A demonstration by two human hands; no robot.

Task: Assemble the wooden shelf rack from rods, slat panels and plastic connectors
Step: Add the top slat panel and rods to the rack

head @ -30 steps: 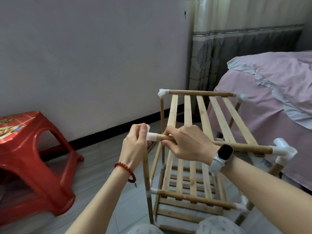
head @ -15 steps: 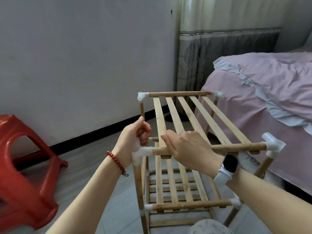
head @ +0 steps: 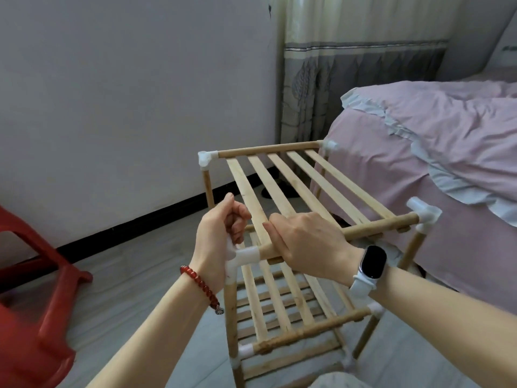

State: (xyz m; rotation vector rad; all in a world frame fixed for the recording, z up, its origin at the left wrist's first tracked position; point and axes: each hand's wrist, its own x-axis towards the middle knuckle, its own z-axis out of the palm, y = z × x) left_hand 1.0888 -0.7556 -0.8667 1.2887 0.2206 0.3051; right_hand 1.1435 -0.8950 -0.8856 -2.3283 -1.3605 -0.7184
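Left hand (head: 216, 242) grips the corner connector (head: 242, 254); right hand (head: 305, 243) grips the front rod (head: 377, 228).

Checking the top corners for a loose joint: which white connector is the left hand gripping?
The near-left top connector, where the left hand curls round it; the other three top corners are untouched.

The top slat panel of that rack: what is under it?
Under the top slat panel a lower slat shelf shows through the gaps, with more slats beneath. The right hand and the slats cover parts of it.
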